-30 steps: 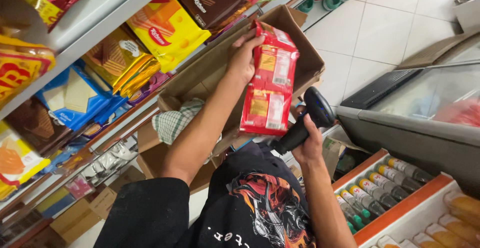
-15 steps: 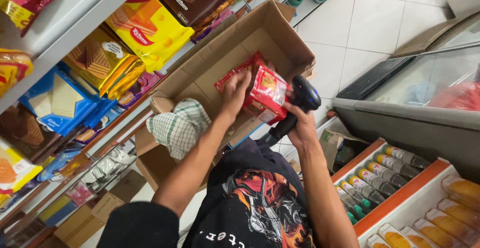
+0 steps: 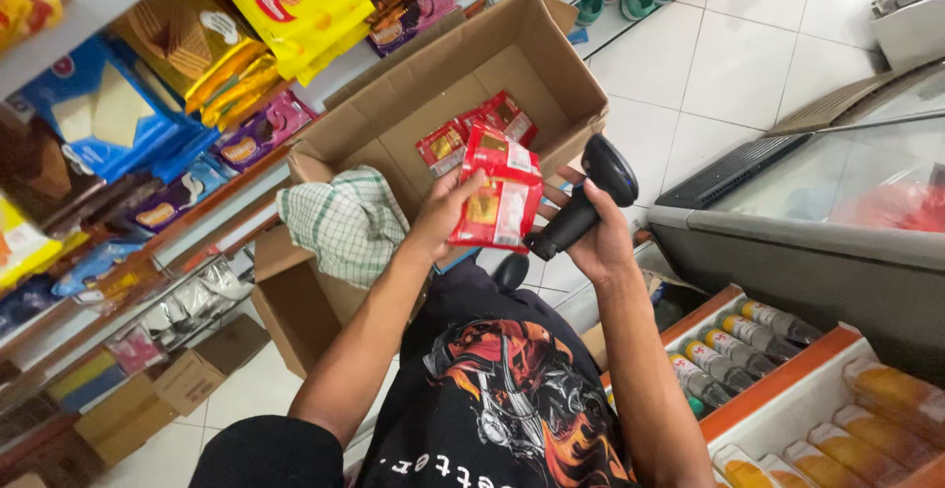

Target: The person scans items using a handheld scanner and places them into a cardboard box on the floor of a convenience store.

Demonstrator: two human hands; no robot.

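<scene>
Left hand: the left hand [image 3: 448,214] pinches a strip of red snack packets [image 3: 497,198] by its left edge, fingers curled round it, over the open cardboard box [image 3: 413,119].
Right hand: the right hand [image 3: 596,242] is wrapped round the grip of a black handheld scanner [image 3: 583,201], its head just beside the strip.
Box contents: more red packets [image 3: 477,129] lie on the box floor; a green checked cloth [image 3: 345,222] hangs over its near flap.
Shelf, left: yellow bags [image 3: 285,1] at top, a blue wafer pack [image 3: 103,114] to the left, purple packets [image 3: 251,134] below.
Lower right: bottles with coloured caps [image 3: 733,345] lie in an orange-edged tray [image 3: 787,375].
</scene>
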